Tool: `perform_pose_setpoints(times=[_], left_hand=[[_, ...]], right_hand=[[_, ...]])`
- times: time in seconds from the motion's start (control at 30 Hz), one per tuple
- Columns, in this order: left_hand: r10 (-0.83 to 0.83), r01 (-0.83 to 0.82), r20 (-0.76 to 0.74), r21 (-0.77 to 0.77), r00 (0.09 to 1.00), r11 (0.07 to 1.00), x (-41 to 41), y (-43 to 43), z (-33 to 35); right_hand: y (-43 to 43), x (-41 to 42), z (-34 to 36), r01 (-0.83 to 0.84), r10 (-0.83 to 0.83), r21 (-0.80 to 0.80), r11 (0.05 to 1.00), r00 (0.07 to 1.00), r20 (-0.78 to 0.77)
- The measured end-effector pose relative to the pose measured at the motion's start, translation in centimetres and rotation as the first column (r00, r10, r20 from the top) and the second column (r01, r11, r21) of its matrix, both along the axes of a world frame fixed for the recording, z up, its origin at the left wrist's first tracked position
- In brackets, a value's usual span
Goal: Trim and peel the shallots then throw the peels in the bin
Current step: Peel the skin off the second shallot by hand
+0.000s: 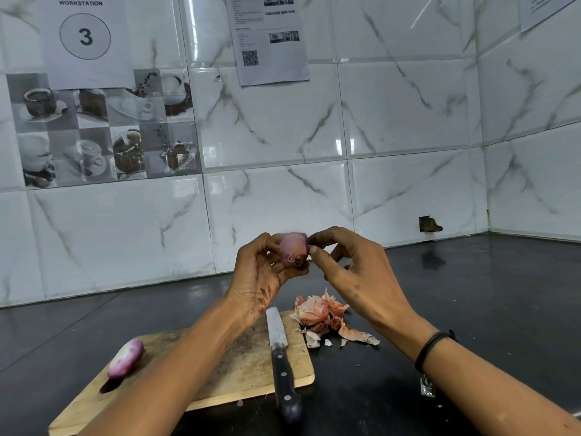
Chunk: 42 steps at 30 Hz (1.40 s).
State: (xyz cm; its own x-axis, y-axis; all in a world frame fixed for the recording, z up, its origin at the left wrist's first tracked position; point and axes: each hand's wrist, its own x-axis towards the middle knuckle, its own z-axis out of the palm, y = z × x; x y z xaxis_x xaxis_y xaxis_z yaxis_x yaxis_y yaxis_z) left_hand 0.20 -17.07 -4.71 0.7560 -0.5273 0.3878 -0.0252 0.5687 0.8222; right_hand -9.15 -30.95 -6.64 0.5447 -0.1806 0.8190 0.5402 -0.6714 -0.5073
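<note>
The left hand (261, 272) grips a shallot (294, 250), fingers curled round it and palm turned toward the camera, while the right hand (355, 278) pinches at the shallot's right side with thumb and forefinger, the other fingers loosely spread. Both hands are raised above the counter (471, 309), a dark glossy surface set in a corner of white marble-look wall tiles (393, 121) (one low tile has a broken hole).

A wooden cutting board (245, 366) lies on the counter under the forearms. A second shallot (125, 358), already peeled, rests at the board's left end, and a knife (281, 357) lies across its right side, handle hanging past the near edge. A heap of peels (327, 316) sits on the counter just beside the board's far right corner.

A sheet (85, 36) on the wall reads "WORKSTATION" above a circled 3. Another paper (267, 39) bears a QR code, its small print unreadable. A dark band (430, 349) circles the right wrist.
</note>
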Motion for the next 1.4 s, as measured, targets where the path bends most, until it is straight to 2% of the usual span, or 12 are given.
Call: perform_pose_setpoints(times=[0.27,0.43,0.5,0.6,0.67,0.77,0.93,1.07,1.4], left_hand=[[-0.001,0.001,0.05,0.0,0.999,1.0,-0.1,-0.2,0.0],[0.04,-0.044,0.134,0.027,0.99,0.999,0.6,-0.4,-0.4],[0.096,-0.118,0.224,0.087,0.97,0.989,0.8,-0.3,-0.5],[0.178,-0.283,0.425,0.198,0.887,0.938,0.4,0.0,-0.7],[0.194,-0.351,0.535,0.21,0.822,0.912,-0.1,-0.1,-0.8],[0.248,-0.429,0.628,0.152,0.738,0.89,-0.5,-0.4,-1.0],[0.35,-0.572,0.765,0.029,0.541,0.82,-0.6,-0.4,-0.7],[0.36,-0.61,0.8,0.009,0.48,0.792,-0.7,-0.4,-0.6],[0.353,-0.651,0.844,-0.005,0.405,0.759,-0.3,-0.6,-0.5]], right_hand=[[-0.2,0.1,-0.1,0.017,-0.017,0.008,1.0,1.0,-0.004],[-0.2,0.0,-0.1,0.022,-0.019,0.077,0.997,0.999,-0.032],[-0.1,-0.1,0.1,0.027,-0.024,0.064,0.998,0.998,-0.052],[-0.2,0.1,0.2,0.038,-0.036,0.044,0.998,0.998,-0.05],[-0.3,0.3,0.2,0.029,-0.028,0.035,0.999,0.999,-0.029],[-0.4,0.4,0.2,0.026,-0.025,0.008,1.0,1.0,-0.015],[-0.4,0.6,0.1,0.038,-0.038,0.002,0.999,0.999,0.025],[-0.5,0.5,0.2,0.074,-0.074,0.009,0.997,0.996,0.044],[-0.9,0.6,0.2,0.091,-0.088,-0.025,0.996,0.993,0.079]])
